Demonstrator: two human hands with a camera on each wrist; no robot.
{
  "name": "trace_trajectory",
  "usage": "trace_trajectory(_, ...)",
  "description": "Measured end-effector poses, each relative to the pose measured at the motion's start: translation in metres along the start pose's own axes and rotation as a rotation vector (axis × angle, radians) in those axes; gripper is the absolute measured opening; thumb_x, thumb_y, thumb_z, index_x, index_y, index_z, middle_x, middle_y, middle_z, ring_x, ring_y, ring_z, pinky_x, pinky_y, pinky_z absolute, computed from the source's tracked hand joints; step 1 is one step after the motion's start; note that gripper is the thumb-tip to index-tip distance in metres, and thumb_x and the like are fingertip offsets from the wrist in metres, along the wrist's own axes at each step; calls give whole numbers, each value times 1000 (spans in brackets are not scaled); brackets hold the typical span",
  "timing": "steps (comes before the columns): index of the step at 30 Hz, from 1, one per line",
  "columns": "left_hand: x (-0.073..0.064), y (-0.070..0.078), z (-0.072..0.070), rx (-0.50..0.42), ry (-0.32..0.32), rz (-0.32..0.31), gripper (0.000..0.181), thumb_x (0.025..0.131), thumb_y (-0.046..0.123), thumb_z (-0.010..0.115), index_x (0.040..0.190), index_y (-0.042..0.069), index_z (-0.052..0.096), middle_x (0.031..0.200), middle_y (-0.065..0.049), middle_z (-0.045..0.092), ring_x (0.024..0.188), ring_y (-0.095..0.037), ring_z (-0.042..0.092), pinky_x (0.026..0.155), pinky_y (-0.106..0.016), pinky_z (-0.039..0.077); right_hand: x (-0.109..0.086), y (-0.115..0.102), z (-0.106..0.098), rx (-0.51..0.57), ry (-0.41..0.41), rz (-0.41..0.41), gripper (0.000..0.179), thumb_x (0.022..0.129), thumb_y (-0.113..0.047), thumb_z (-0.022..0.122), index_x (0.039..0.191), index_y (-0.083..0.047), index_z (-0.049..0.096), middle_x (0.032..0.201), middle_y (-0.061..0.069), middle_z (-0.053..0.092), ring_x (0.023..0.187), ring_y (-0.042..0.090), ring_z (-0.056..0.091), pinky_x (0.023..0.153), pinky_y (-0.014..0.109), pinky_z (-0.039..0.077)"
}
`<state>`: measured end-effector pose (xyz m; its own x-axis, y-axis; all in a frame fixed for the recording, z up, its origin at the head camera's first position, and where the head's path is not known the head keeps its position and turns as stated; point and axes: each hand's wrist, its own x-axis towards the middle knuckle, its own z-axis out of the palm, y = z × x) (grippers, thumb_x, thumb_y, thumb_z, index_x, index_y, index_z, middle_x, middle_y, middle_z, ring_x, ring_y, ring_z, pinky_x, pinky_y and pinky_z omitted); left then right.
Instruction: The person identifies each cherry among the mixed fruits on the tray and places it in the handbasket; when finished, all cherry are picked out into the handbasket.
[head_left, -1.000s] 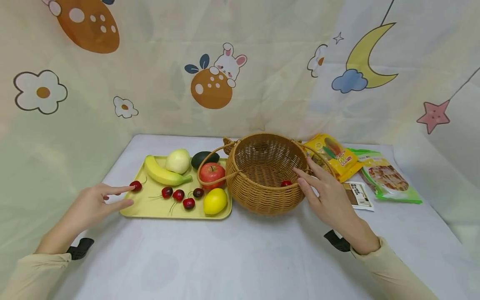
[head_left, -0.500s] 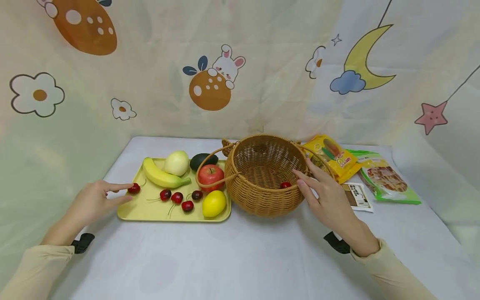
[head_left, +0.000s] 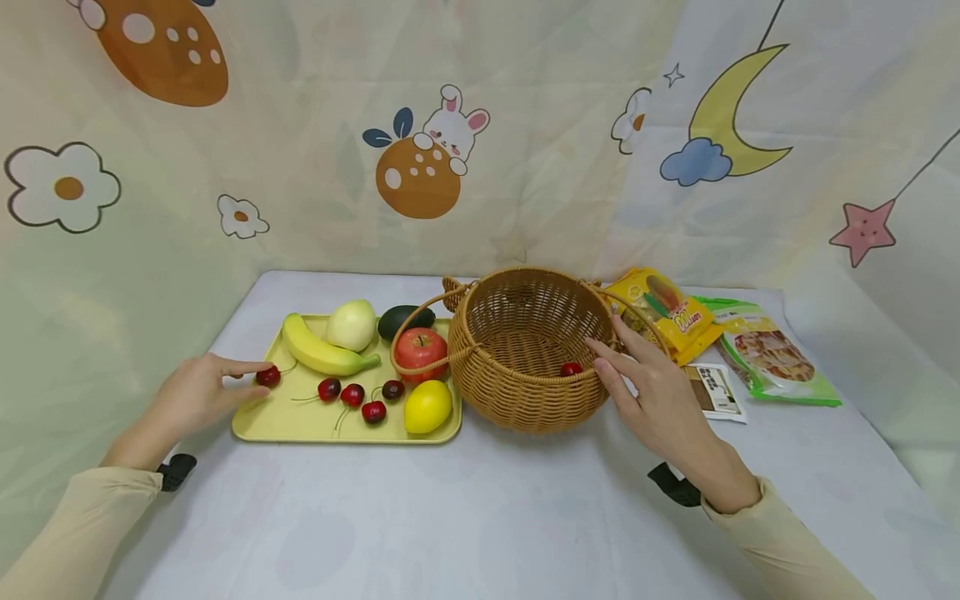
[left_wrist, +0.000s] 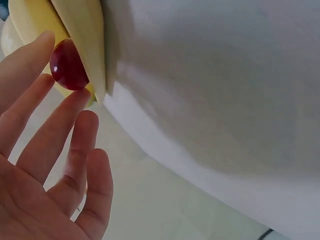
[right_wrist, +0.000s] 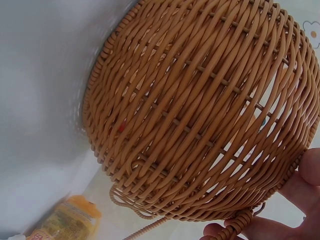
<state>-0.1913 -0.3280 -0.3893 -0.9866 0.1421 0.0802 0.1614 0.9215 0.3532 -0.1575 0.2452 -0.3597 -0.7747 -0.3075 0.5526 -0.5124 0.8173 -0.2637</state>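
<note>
The left hand point(head_left: 191, 396) pinches a round dark-red cherry point(head_left: 267, 377) at the yellow rectangular tray point(head_left: 300, 423); the right hand point(head_left: 660, 404), fingers spread, touches the round brown wicker basket point(head_left: 525, 404).

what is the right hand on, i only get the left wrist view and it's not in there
Observer: The head view shows the right hand on the right side of the rim of the wicker basket.
Operator: ok is anything inside it
Observer: Yes, one small red fruit, which looks like a cherry, shows inside near the front wall.
Operator: and besides the cherry i can see, how many are on the tray
Observer: Four more cherries lie there, in the stretch in front of the banana and left of the lemon.
</note>
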Motion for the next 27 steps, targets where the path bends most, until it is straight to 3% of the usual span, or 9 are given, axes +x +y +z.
trace_trajectory(1,1,1,0,3,-2,3,44,86,32,81,126,15,75,113,-34,71,48,-10,27,47,-26,25,0,0,0,0,0,1,36,104,-22,60,139,-17,66,157,24,46,136,48,52,101,66,47)
trace_trajectory(4,4,3,2,16,-13,2,44,86,33,82,126,16,75,87,-22,74,49,-10,28,47,-26,25,0,0,0,0,0,4,36,105,-22,60,140,-17,66,157,24,46,136,48,52,101,66,47)
trace_trajectory(8,6,4,4,8,-17,-10,44,85,35,83,124,16,76,73,-4,69,51,-11,31,49,-27,26,0,1,1,-3,5,-4,36,104,-22,60,139,-16,66,157,23,46,136,48,52,100,65,48)
trace_trajectory(13,7,4,5,-6,-32,-29,48,85,40,82,126,16,75,95,-11,78,53,-11,31,50,-28,26,0,1,1,-12,17,-21,36,103,-21,62,138,-15,67,156,24,47,134,47,54,99,64,49)
trace_trajectory(17,7,3,5,-9,-25,-32,47,86,39,81,127,17,75,114,-19,76,55,-12,33,52,-29,27,1,1,1,-14,21,-22,36,103,-21,62,138,-15,67,156,24,47,134,47,54,99,64,50)
trace_trajectory(27,7,3,6,-1,-32,-22,45,86,36,82,126,16,75,115,-20,76,62,-15,40,53,-29,29,1,1,1,-16,18,-20,35,103,-21,62,137,-14,67,156,25,47,134,47,54,100,64,49)
